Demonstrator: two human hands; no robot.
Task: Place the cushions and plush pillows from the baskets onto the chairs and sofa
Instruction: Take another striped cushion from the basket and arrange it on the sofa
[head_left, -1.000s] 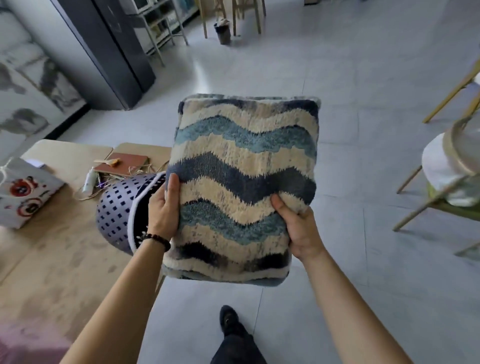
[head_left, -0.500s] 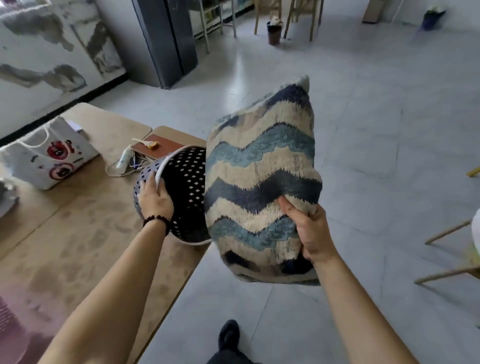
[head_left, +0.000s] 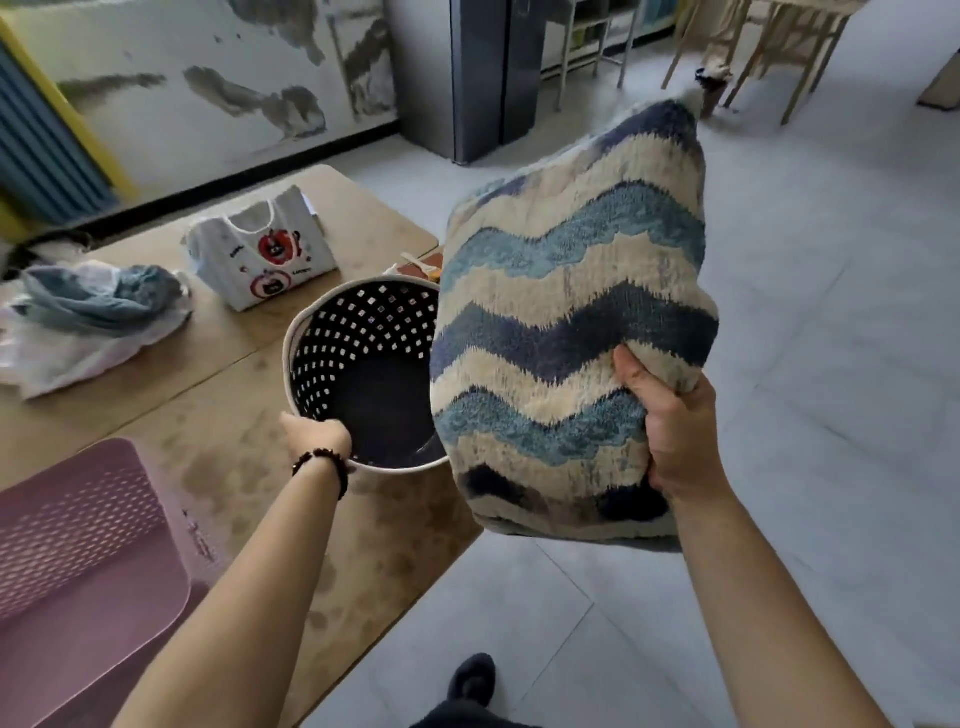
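- a pink basket (head_left: 78, 561) with slotted walls sits at the near left corner of the counter (head_left: 218, 457), well left of the left hand (head_left: 319, 434).
- a heap of pale and blue cloth (head_left: 88, 312) lies further back on the counter, far left of the fingers.
- a white tote bag (head_left: 265, 254) with red cartoon prints stands beyond the left hand, apart from it.
- the left hand, a dark bead bracelet (head_left: 324, 462) on its wrist, is at the near rim of the dark perforated basket (head_left: 358, 358); its fingers curl over the white rim and clamp it.
- that basket rests at the counter's right edge, tilted so its opening faces the camera, with nothing visible inside.
- the cushion (head_left: 566, 332), in wavy bands of cream, light blue and navy, hangs in the air just right of the left fingers, overlapping the basket's right side in view.
- the right hand (head_left: 675, 431) pinches the cushion's lower right edge, thumb on the front and the other fingers hidden behind.
- the cushion is over the grey tiled floor (head_left: 831, 364); a dark shoe (head_left: 472, 678) shows below.
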